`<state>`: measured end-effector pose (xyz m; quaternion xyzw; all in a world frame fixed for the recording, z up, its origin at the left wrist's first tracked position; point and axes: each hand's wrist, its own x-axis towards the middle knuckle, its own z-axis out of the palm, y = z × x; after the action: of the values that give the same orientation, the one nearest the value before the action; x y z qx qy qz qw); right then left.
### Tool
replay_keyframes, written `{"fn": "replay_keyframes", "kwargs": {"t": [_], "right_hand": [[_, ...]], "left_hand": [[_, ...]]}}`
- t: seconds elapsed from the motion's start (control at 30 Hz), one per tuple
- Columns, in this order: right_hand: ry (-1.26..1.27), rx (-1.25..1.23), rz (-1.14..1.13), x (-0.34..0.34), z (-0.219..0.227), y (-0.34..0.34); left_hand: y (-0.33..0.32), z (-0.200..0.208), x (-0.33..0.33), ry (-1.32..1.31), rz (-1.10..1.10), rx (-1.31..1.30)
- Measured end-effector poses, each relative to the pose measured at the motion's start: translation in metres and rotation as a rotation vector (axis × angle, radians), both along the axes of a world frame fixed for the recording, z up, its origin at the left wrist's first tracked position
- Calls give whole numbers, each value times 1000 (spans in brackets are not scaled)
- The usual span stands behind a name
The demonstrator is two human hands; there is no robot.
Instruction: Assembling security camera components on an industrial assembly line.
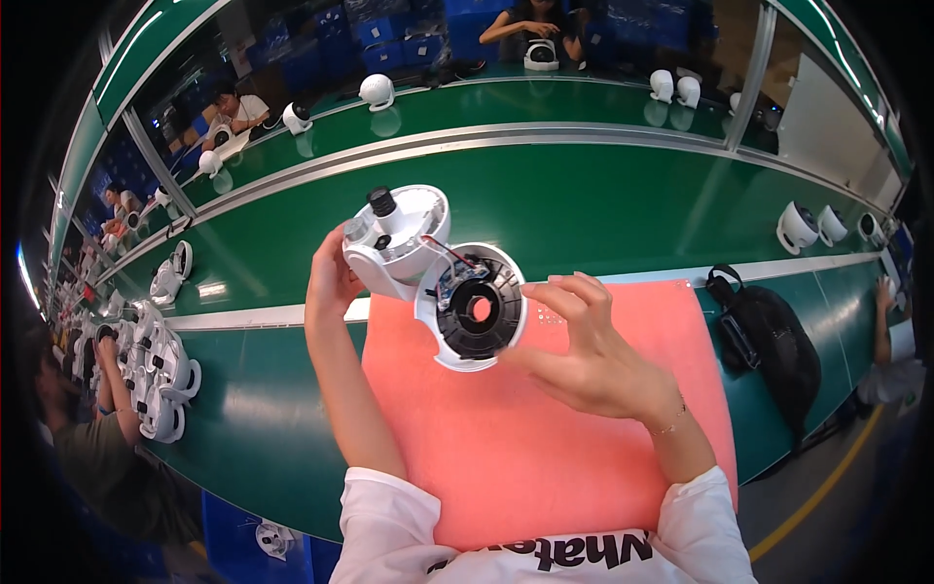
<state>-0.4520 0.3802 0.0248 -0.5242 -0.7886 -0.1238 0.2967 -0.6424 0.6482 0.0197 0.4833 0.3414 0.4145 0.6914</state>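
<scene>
My left hand (334,276) is closed around the side of an opened white security camera body (413,219), whose black lens barrel (381,201) points up. Beside it, a round white shell half (519,321) faces me with its dark inside. Its middle has a black ring with a round hole that shows pink. Thin red and dark wires (448,248) run between the two parts, near a small circuit board. At the shell's right rim, my right hand (598,365) grips with thumb below and fingers above. Both parts are held above a pink foam mat (545,457).
Several small screws (550,316) lie on the mat. A black bag (773,341) is to its right. White camera units (161,365) crowd the left bench near a co-worker's arm (117,384). More cameras stand on the green conveyor (623,209) side and far bench, where people work.
</scene>
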Motion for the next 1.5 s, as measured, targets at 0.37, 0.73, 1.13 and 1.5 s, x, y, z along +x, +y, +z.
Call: {"fn": "replay_keyframes", "kwargs": {"t": [0.37,0.73,1.13,1.5], "right_hand": [[-161,26,-100,-17,6,-15],[247,-208,241,-6,38,-39],[242,-510,530,38,39,-32],[455,-573,461,40,30,-24]], "left_hand": [[-12,2,-5,-1,-50,35],[-27,-15,16,160,-1124,245],[-119,3,64,709,-1011,886],[-239,-15,-50,874,-555,1191]]}}
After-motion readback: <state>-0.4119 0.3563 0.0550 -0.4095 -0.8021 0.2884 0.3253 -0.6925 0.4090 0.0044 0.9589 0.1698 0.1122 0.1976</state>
